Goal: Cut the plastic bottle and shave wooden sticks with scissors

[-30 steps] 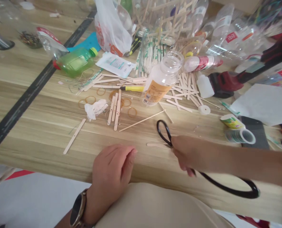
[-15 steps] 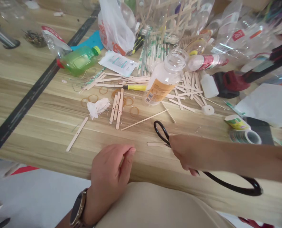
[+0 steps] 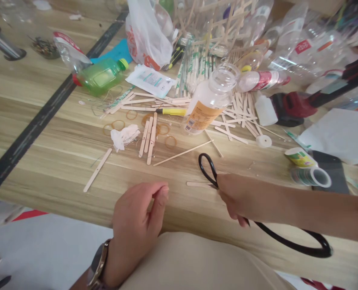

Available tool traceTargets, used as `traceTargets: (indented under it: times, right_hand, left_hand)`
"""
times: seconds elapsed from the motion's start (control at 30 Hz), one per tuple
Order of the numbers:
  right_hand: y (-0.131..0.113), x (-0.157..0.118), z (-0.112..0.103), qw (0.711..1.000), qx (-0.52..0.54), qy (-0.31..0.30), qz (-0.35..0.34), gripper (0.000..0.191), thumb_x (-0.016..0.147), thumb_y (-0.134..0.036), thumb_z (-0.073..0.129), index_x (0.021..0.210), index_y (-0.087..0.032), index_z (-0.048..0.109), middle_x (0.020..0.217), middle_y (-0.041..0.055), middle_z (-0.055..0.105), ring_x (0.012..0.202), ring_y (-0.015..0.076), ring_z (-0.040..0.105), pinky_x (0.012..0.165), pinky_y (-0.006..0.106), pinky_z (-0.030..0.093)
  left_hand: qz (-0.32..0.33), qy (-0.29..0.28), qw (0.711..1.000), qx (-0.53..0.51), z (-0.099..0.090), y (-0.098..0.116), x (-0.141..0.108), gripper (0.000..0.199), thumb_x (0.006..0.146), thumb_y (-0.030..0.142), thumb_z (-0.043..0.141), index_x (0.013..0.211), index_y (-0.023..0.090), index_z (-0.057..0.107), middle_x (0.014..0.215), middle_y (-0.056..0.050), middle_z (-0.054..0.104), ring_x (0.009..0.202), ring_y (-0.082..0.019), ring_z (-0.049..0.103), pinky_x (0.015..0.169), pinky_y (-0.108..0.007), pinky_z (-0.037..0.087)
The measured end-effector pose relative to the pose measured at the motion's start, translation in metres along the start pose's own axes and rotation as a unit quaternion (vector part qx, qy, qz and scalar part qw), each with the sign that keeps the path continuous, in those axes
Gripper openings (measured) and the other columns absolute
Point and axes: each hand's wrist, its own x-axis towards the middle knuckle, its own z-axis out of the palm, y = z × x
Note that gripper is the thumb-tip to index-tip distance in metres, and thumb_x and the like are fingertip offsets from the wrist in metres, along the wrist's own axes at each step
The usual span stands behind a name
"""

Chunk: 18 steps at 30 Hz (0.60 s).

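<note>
My left hand is at the front edge of the wooden table, its fingers curled and thumb against the index finger; whatever it may hold is hidden. To its right, my right hand is closed round black-handled scissors, with one handle loop sticking out on each side. A wooden craft stick lies flat by that hand, its right end hidden. Further off are a small group of craft sticks, a thin round stick and a crumpled white tissue. Another stick lies at the left.
A clear jar stands mid-table before a pile of sticks and plastic bottles. Nearby lie a yellow cutter, a green bottle and a white packet. Tape rolls and a red-black tool are at the right.
My right hand has shifted slightly right and down with the scissors. My left hand has moved a little to the left. The objects on the table look unchanged.
</note>
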Motion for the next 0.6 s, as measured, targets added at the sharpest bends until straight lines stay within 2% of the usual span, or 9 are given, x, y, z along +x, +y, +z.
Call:
traceTargets:
  times: [0.07,0.17,0.27,0.37,0.47,0.53,0.6]
  right_hand:
    - [-0.007,-0.002,0.001,0.999,-0.036,-0.014,-0.003,0.016,0.076,-0.008,0.056,0.083,-0.017,0.067,0.061,0.0046,0.065,0.050,0.0182,0.063,0.047,0.026,0.043]
    - [-0.020,-0.007,0.007,0.994,-0.112,0.002,-0.014,0.043,0.067,0.000,0.063,0.109,-0.013,0.064,0.077,0.0124,0.070,0.067,0.0274,0.069,0.052,0.031,0.047]
    - [-0.020,-0.012,0.017,0.977,-0.206,0.038,-0.045,0.054,0.063,0.006,0.061,0.115,-0.010,0.060,0.081,0.0141,0.069,0.071,0.0298,0.069,0.052,0.032,0.046]
    - [-0.002,-0.015,0.028,0.936,-0.307,0.134,-0.112,0.040,0.070,0.004,0.057,0.105,-0.015,0.061,0.072,0.0064,0.066,0.060,0.0240,0.066,0.046,0.027,0.037]
    - [0.016,-0.021,0.034,0.899,-0.328,0.258,-0.131,0.031,0.070,0.002,0.055,0.095,-0.016,0.061,0.066,0.0034,0.061,0.056,0.0223,0.062,0.045,0.028,0.030]
    - [0.022,-0.028,0.035,0.877,-0.325,0.325,-0.142,0.034,0.067,0.000,0.056,0.097,-0.014,0.062,0.067,0.0036,0.060,0.058,0.0223,0.060,0.046,0.030,0.030]
    - [0.024,-0.037,0.034,0.860,-0.320,0.363,-0.164,0.038,0.067,-0.002,0.056,0.103,-0.013,0.061,0.071,0.0043,0.061,0.062,0.0223,0.059,0.050,0.032,0.031]
  left_hand:
    - [-0.004,0.003,1.000,-0.005,0.001,0.001,0.000,0.015,0.094,0.022,0.049,0.092,0.022,0.064,0.070,0.003,0.072,0.067,-0.014,0.069,0.065,-0.024,0.051]
    - [-0.029,0.014,0.999,-0.017,0.001,0.004,0.001,0.015,0.094,0.022,0.049,0.098,0.023,0.063,0.067,0.006,0.071,0.063,-0.012,0.068,0.063,-0.022,0.051]
    - [-0.073,0.031,0.996,-0.036,0.000,0.007,0.001,0.016,0.095,0.022,0.048,0.102,0.023,0.062,0.065,0.007,0.069,0.063,-0.010,0.068,0.061,-0.020,0.051]
    - [-0.097,0.026,0.995,-0.025,0.001,0.006,0.002,0.018,0.096,0.024,0.046,0.104,0.022,0.062,0.071,0.004,0.070,0.069,-0.012,0.068,0.066,-0.022,0.053]
    - [-0.046,-0.003,0.999,0.005,0.004,0.005,0.006,0.021,0.096,0.024,0.044,0.105,0.019,0.062,0.091,-0.003,0.072,0.088,-0.017,0.068,0.081,-0.029,0.054]
    - [-0.004,-0.044,0.999,0.010,0.007,0.007,0.010,0.023,0.096,0.023,0.043,0.106,0.017,0.063,0.101,-0.007,0.071,0.098,-0.020,0.066,0.087,-0.033,0.053]
    - [0.004,-0.106,0.994,-0.012,0.011,0.011,0.017,0.025,0.097,0.024,0.043,0.108,0.016,0.063,0.107,-0.009,0.071,0.103,-0.021,0.065,0.089,-0.035,0.052]
